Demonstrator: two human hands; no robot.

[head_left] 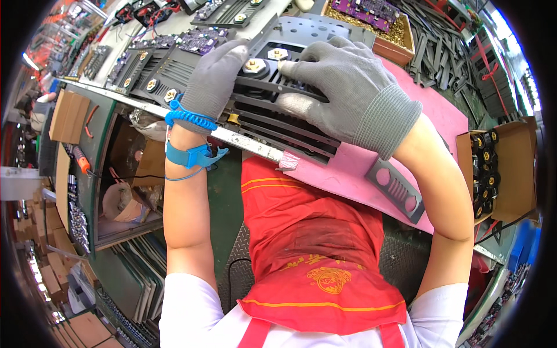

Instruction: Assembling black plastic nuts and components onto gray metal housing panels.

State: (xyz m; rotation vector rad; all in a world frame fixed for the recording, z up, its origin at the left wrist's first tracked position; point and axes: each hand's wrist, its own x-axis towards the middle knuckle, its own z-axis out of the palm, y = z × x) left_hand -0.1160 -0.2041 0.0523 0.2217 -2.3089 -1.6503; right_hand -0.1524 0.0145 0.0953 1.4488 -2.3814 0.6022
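A black slotted metal panel with brass hex terminals [254,66] lies between my two hands at the bench edge. My left hand [210,81], in a grey glove with blue bands at the wrist, is closed on the panel's left end; its thumb points up and its other fingers are mostly hidden. Over the panel's right part bends my gloved right hand [348,87], thumb and forefinger gripping its edge. Beneath are more slotted black panels [278,129]. Just beyond stands a grey metal plate with round holes [313,29].
On the pink mat [354,168] lies a small black slotted plate [396,190]. Farther back are a box of small brass parts [400,49], purple circuit boards [371,13] and piled black strips [435,43]. A carton of black-and-yellow round parts [516,168] is at right.
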